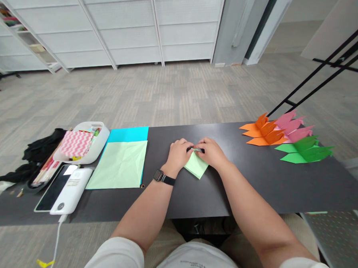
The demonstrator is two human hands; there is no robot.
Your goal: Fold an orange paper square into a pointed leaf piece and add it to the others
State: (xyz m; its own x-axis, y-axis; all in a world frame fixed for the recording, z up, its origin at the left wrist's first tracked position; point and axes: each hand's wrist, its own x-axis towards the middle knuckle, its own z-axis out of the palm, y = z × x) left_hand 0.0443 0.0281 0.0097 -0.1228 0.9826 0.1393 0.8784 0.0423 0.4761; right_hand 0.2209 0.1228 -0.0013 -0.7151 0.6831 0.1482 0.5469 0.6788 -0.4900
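Observation:
A small folded sheet of light green paper (198, 165) lies on the dark table, one corner pointing toward me. My left hand (179, 153) grips its upper left edge with the fingers closed, and a black watch sits on that wrist. From the other side, my right hand (211, 151) pinches the upper right edge, its fingers bent inward. The fingertips of both hands nearly meet at the paper's far corner. Under them, the far part of the paper is partly hidden.
Flat light green sheets (120, 165) lie over blue paper (129, 134) to the left. Beyond are a white basket (100, 148), a phone (51, 192) and a white power bank (72, 191) with a cable. Orange (265, 131), pink (295, 128) and green folded paper shapes (307, 150) stand at right.

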